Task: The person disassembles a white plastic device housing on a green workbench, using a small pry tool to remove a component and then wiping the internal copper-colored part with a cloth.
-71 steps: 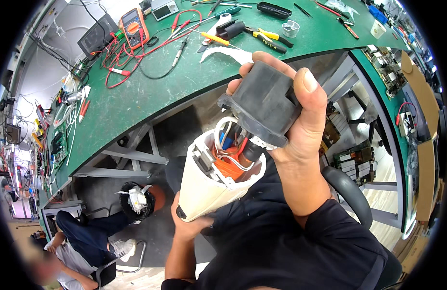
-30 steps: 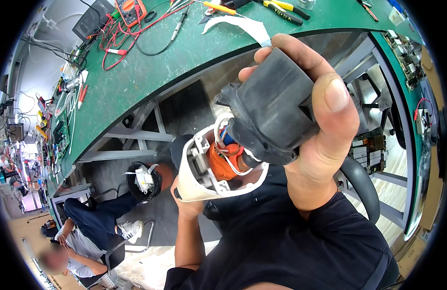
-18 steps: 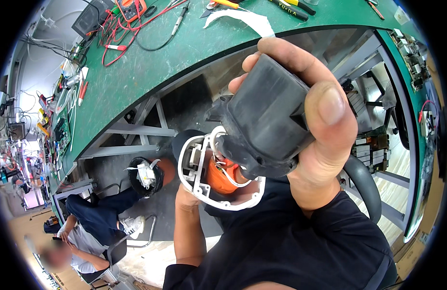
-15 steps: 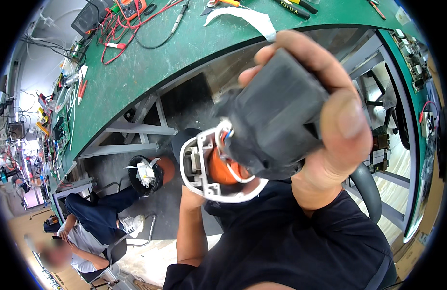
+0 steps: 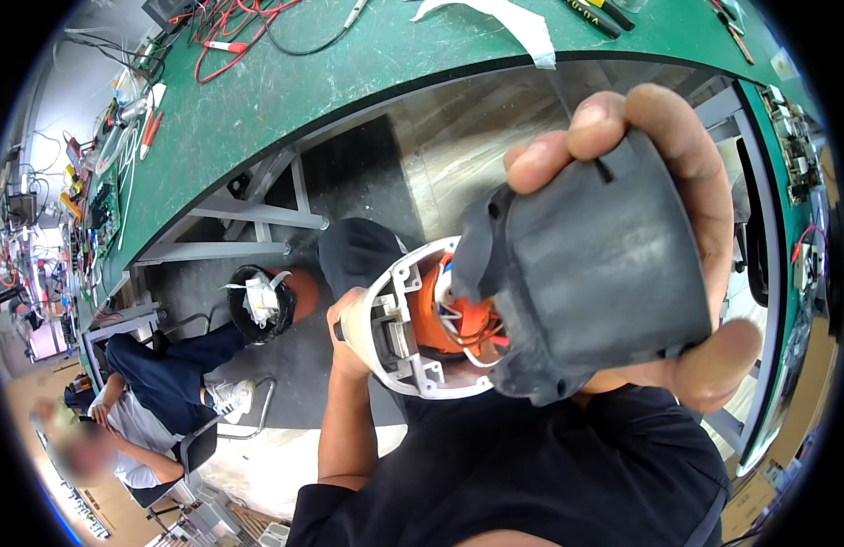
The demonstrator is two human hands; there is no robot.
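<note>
My right hand [image 5: 700,173] is wrapped round a black boxy part [image 5: 613,264] with rounded corners and a ragged, tape-like skirt along its left side. That part is held up close, its left edge overlapping the open end of a white oval plastic housing [image 5: 383,356]. My left hand [image 5: 346,333] grips the housing from its left side; most of its fingers are hidden behind it. Inside the housing show an orange lining [image 5: 431,314], a grey metal connector [image 5: 399,337] and several thin coloured wires [image 5: 476,342] running toward the black part.
Beyond my hands curves a green workbench [image 5: 349,100] with red test leads [image 5: 223,46], a white strip [image 5: 508,23] and black-and-yellow handled tools [image 5: 595,16]. On the floor stands a black-lined bin [image 5: 248,314]. A seated person [image 5: 148,438] is at lower left. Circuit boards [image 5: 796,146] lie at far right.
The black part has turned and moved right and slightly down in my right hand, uncovering more wires. The housing has shifted right and tilted, and my left fingers now show beside it.
</note>
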